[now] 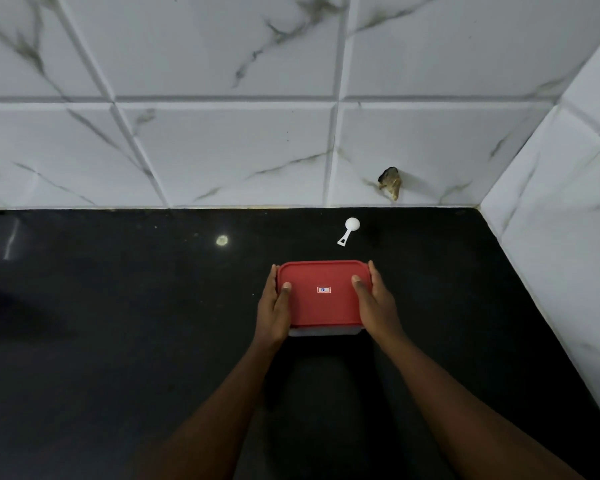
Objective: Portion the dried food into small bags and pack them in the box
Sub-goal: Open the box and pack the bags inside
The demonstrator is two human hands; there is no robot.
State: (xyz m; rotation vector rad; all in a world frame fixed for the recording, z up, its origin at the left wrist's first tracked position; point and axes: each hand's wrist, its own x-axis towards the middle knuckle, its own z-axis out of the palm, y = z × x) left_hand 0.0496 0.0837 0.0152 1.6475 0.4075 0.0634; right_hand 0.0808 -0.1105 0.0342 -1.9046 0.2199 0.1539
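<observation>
Head view:
- Box at frame centre on counter, red lid on.
- Left hand clasps box's 9 o'clock side, right hand its 3 o'clock side. Thumbs lie on lid, fingers run down short walls.
- Even two-sided hold likely to press lid shut or steady box for opening; cannot tell which.
- Scoop at 1 o'clock of box, apart, handle pointing to 7 o'clock; probably parked within reach.
- Bags and dried food not in view.
</observation>
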